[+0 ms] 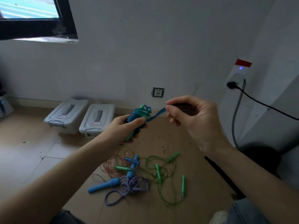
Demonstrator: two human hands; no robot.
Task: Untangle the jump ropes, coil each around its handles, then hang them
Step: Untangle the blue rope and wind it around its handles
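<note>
My left hand (pixel 124 128) grips a bundle of green handles wound with blue rope (pixel 139 118), held above the floor. A free end of that blue rope (pixel 157 114) runs right to my right hand (pixel 191 120), which pinches it between thumb and fingers. On the cardboard sheet (pixel 202 175) below lie tangled ropes: a purple-and-white braided rope (pixel 129 186) with blue handles (pixel 104 185), a thin green rope (pixel 163 173) with green handles (pixel 183 185), and a thin orange rope (pixel 113 165).
Two grey lidded storage boxes (pixel 97 118) stand against the wall at the left. A wall socket (pixel 158 92) sits low on the wall. A power strip (pixel 236 75) with a black cable hangs at the right. A window (pixel 32 16) is at the upper left.
</note>
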